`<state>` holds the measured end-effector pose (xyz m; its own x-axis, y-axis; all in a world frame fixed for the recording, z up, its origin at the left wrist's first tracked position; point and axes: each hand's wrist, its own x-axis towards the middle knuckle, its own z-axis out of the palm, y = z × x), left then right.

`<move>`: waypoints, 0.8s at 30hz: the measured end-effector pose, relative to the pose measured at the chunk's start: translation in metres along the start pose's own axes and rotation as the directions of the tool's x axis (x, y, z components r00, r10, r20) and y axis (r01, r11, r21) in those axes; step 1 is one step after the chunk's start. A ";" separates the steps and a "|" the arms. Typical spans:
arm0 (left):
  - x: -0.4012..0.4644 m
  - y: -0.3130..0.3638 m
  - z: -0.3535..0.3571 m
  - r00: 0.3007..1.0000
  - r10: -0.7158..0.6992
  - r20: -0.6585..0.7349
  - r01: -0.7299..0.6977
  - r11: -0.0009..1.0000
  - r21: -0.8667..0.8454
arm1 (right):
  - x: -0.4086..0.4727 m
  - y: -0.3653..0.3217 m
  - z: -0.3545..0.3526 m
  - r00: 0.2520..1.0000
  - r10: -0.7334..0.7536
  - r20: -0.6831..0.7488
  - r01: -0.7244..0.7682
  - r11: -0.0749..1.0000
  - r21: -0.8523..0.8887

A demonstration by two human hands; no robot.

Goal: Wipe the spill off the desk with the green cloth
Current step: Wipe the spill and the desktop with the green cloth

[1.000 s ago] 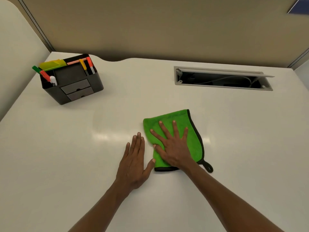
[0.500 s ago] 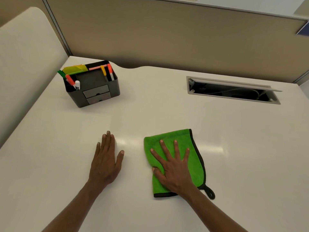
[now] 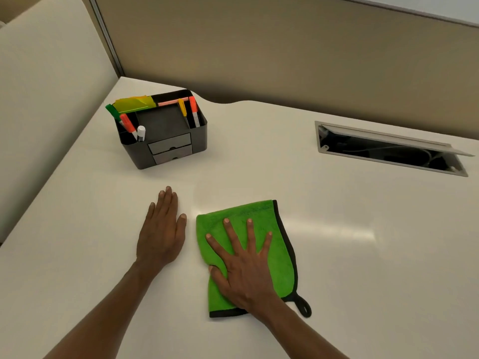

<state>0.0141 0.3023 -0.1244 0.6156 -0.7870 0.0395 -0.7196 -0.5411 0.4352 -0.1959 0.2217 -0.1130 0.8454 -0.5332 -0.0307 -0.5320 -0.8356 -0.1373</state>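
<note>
Green microfibre, edged in black, forms the folded green cloth (image 3: 281,244) lying flat on the near middle of the white desk (image 3: 363,255), its hanging loop trailing at the near right corner. It is pressed down by the right hand (image 3: 243,265), fingers straight and spread wide with nothing gripped, likely so that pressure is shared across the cloth for wiping. Just left of the cloth, not touching it, the left hand (image 3: 162,237) is laid palm down on the bare desk, fingers straight and together, holding nothing, probably as a brace. No spill can be made out; only soft glare is seen around the cloth. At the far left a dark desk organiser (image 3: 166,143) holds markers. At the far right an open cable hatch (image 3: 388,151) is seen, its contents too dark to identify. Both forearms are cut off by the near edge.
</note>
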 end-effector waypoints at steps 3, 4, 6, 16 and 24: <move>0.016 -0.001 -0.001 1.000 -0.001 -0.009 0.001 0.999 -0.049 | 0.024 -0.011 0.003 1.000 -0.012 -0.007 0.012 1.000 0.009; 0.018 0.000 -0.001 1.000 0.002 -0.018 -0.003 0.998 -0.062 | 0.032 -0.014 0.003 1.000 -0.016 -0.009 0.016 1.000 0.011; 0.025 0.001 -0.002 0.999 -0.010 -0.037 0.007 0.996 -0.092 | 0.048 -0.017 0.004 1.000 -0.023 -0.014 0.023 1.000 0.006; 0.028 0.004 -0.002 0.994 -0.060 -0.086 0.048 0.989 -0.137 | 0.127 -0.015 0.003 1.000 0.006 -0.024 -0.006 1.000 0.018; 0.029 0.002 0.001 0.994 -0.056 -0.090 0.048 0.995 -0.083 | 0.163 0.004 -0.001 0.998 0.065 -0.024 -0.064 0.997 0.029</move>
<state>0.0303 0.2785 -0.1233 0.6812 -0.7258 0.0961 -0.6600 -0.5519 0.5096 -0.0605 0.1317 -0.1176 0.8077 -0.5894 -0.0157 -0.5836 -0.7953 -0.1642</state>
